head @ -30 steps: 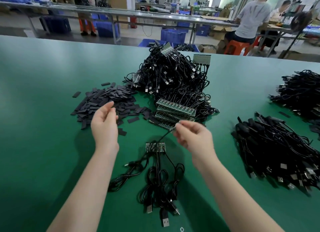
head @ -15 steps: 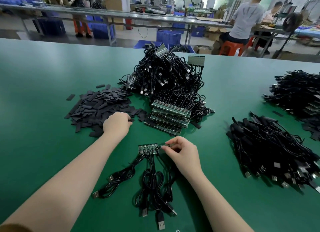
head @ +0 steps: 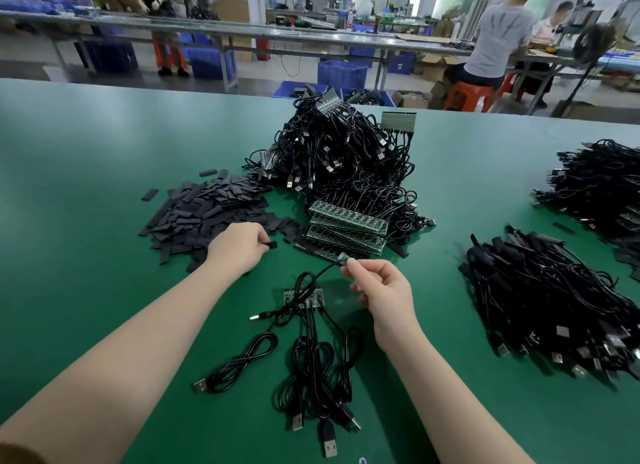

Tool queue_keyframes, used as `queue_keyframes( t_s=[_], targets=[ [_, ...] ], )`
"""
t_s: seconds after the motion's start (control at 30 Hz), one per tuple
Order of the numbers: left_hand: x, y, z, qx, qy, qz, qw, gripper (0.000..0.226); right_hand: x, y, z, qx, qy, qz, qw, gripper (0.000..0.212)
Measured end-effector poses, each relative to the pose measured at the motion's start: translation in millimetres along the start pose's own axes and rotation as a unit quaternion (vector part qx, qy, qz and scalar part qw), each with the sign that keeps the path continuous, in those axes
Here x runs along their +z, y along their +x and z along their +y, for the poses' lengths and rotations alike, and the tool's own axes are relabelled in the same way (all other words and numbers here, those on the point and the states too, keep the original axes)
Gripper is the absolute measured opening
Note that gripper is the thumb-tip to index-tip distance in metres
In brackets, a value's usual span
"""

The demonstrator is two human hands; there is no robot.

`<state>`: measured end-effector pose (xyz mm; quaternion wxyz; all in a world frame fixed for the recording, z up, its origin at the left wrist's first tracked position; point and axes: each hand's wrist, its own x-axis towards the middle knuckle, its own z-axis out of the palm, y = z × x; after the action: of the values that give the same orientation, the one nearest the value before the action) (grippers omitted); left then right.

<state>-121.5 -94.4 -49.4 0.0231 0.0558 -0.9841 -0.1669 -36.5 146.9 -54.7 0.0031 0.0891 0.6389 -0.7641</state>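
A long green table (head: 86, 186) in a busy workshop carries the job. The left hand (head: 239, 247) pinches a single black sleeve (head: 272, 244) between thumb and fingertips, at the near edge of the sleeve pile (head: 207, 214) spreading beyond it. The right hand (head: 384, 290), raised a little off the table, pinches the small board (head: 343, 257) at the end of one cable (head: 311, 276). The hands are apart, with sleeve and board not yet joined.

Below and between the hands lies a short strip of boards (head: 304, 297), its cables trailing toward the person. How many boards it holds is too small to tell.

Beyond the right hand sit stacked board panels (head: 346, 228) and a tall cable heap (head: 346, 158). To its right lies a pile (head: 554, 307) that looks already sleeved. I judge the work well begun, with much left.
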Motion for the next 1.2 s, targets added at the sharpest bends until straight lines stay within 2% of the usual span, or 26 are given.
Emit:
queue_keyframes(
  t_s=[0.1, 0.17, 0.23, 0.33, 0.43, 0.53, 0.6, 0.67, 0.8, 0.9, 0.97, 1.03, 1.13, 1.2],
  targets=[
    [-1, 0, -1, -0.006, -0.069, 0.044, 0.997, 0.017, 5, -4, 1, -0.020, -0.083, -0.010, 0.996, 0.014],
    [-7, -1, 4, -0.008, -0.158, 0.103, 0.982, 0.018, 8, -4, 0, -0.037, -0.128, -0.009, 0.991, 0.015],
    [-18, -6, 15, 0.001, -0.247, 0.126, 0.961, 0.019, 10, -1, -3, -0.055, -0.146, -0.012, 0.988, 0.014],
    [-27, -23, 44, 0.046, -0.342, 0.081, 0.935, 0.010, 13, 6, -7, -0.068, -0.150, -0.006, 0.986, 0.011],
    [-17, -43, 69, 0.117, -0.319, -0.004, 0.940, 0.009, 13, 10, -5, -0.069, -0.136, -0.016, 0.988, 0.004],
    [0, -56, 82, 0.147, -0.360, -0.094, 0.916, 0.007, 8, 11, -3, -0.074, -0.144, -0.019, 0.987, 0.003],
    [9, -60, 85, 0.152, -0.381, -0.107, 0.906, 0.007, 4, 12, -2, -0.078, -0.139, -0.005, 0.987, 0.009],
    [15, -63, 88, 0.148, -0.392, -0.075, 0.905, 0.011, 0, 10, -3, -0.084, -0.118, -0.013, 0.989, 0.015],
    [15, -64, 90, 0.204, -0.350, -0.019, 0.914, 0.020, -3, 8, -4, -0.112, -0.093, -0.016, 0.989, 0.017],
    [3, -61, 89, 0.263, -0.284, 0.002, 0.922, 0.010, -2, 8, -8, -0.142, -0.064, -0.005, 0.988, 0.009],
    [-8, -56, 84, 0.284, -0.225, 0.011, 0.932, 0.004, -1, 7, -9, -0.150, -0.050, -0.008, 0.987, 0.018],
    [-16, -53, 76, 0.302, -0.136, 0.014, 0.943, 0.018, -2, 8, -7, -0.137, -0.036, 0.011, 0.990, 0.020],
    [-14, -55, 64, 0.288, -0.012, 0.028, 0.957, 0.030, -9, 10, 0, -0.097, -0.006, 0.054, 0.994, 0.016],
    [-2, -61, 61, 0.270, 0.014, 0.029, 0.962, 0.030, -13, 11, 6, -0.079, -0.022, 0.062, 0.995, 0.014]
  ],
)
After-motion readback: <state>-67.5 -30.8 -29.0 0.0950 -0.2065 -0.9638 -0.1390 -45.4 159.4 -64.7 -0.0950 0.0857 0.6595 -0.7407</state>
